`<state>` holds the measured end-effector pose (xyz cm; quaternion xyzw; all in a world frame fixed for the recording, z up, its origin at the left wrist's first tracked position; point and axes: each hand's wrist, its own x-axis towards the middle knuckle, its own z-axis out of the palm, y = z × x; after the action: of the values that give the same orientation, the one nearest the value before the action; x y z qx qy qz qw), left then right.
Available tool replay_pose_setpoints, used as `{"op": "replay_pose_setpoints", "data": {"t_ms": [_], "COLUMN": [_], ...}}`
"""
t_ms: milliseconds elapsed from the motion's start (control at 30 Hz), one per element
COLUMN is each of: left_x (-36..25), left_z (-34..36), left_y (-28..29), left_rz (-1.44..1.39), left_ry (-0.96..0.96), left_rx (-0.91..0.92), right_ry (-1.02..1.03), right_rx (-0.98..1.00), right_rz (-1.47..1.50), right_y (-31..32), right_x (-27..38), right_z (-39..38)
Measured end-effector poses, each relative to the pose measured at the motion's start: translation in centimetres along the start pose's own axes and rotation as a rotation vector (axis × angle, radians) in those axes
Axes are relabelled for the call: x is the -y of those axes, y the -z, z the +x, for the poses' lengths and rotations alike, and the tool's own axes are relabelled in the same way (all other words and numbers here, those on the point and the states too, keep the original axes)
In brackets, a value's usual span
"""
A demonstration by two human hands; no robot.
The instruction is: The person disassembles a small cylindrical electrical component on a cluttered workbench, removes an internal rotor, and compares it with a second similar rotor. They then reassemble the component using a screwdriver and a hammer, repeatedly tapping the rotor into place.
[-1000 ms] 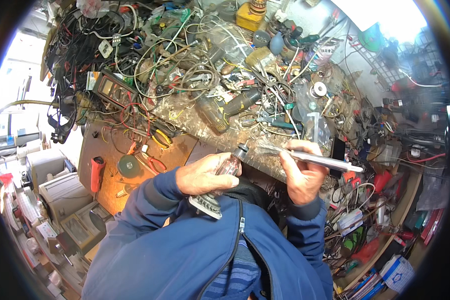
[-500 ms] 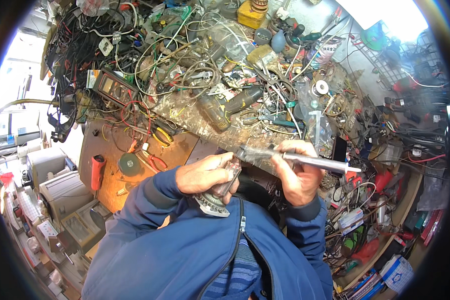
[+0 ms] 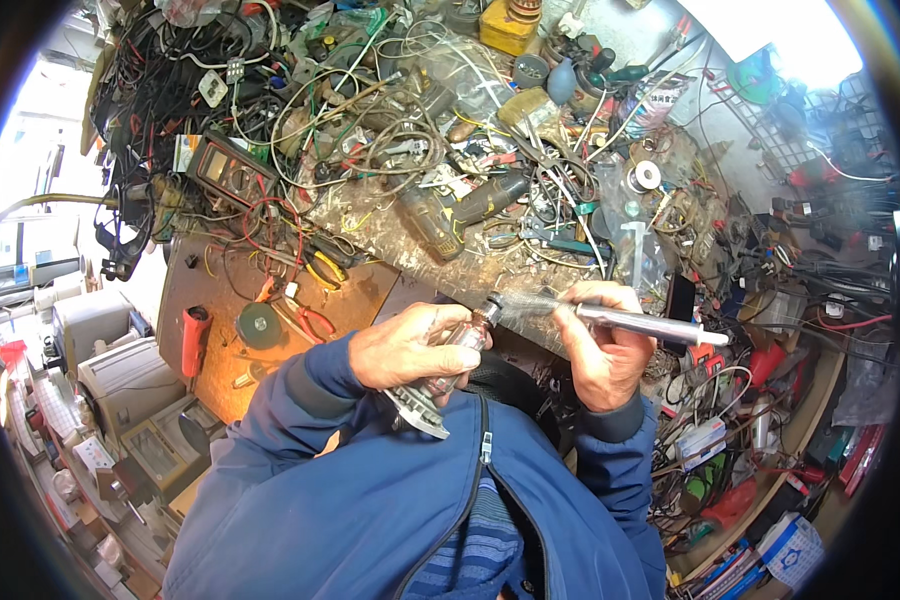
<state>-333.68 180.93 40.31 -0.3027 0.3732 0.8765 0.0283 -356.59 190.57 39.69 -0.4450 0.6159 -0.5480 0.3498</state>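
Observation:
My left hand (image 3: 415, 350) is wrapped around a motor armature (image 3: 482, 322), its shaft end sticking out beyond the fingers. On its lower end a grey metal flange (image 3: 417, 412) shows below the palm, close to my jacket. My right hand (image 3: 607, 345) grips a brush by its silver tube-shaped handle (image 3: 650, 325), thumb and fingers closed around it. Blurred bristles (image 3: 532, 303) point left and reach close to the shaft end; whether they touch it I cannot tell. My fingers hide the middle of the armature.
Beyond my hands stands a worn workbench (image 3: 370, 235) heaped with cables, tools and a yellow-black power tool body (image 3: 432, 225). A multimeter (image 3: 232, 172) lies at the left. Pliers (image 3: 315, 322), a red tube-shaped thing (image 3: 195, 340) and a round green disc (image 3: 260, 326) lie on a brown board.
The armature has turned and tilted in my left hand, so its shaft end shows more and points up. My right hand and the brush have shifted slightly right.

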Motion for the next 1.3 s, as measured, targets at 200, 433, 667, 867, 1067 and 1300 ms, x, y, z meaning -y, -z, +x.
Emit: {"op": "replay_pose_setpoints", "data": {"t_ms": [200, 433, 667, 867, 1067, 1300], "left_x": [-0.6, -0.3, -0.4, -0.2, 0.2, 0.1], "left_z": [0.0, 0.4, 0.8, 1.2, 1.5, 1.4], "left_y": [-0.5, -0.3, -0.8, -1.2, -1.3, -1.6], "left_rz": [0.032, 0.039, 0.064, 0.118, 0.091, 0.130], "left_ry": [0.002, 0.021, -0.001, -0.040, -0.061, -0.071], "left_rx": [0.011, -0.026, -0.054, -0.077, -0.070, -0.097], "right_ry": [-0.038, 0.117, 0.257, -0.063, 0.120, 0.084], "right_rx": [0.091, 0.057, 0.025, 0.069, 0.106, 0.132], "right_rz": [0.213, 0.094, -0.112, -0.014, -0.110, -0.103], "right_y": [-0.4, -0.5, -0.9, -1.7, -1.4, -1.0], "right_x": [0.7, 0.1, 0.0, -0.5, -0.7, -0.4], "right_z": [-0.4, -0.5, 0.4, -0.7, 0.3, 0.4]}}
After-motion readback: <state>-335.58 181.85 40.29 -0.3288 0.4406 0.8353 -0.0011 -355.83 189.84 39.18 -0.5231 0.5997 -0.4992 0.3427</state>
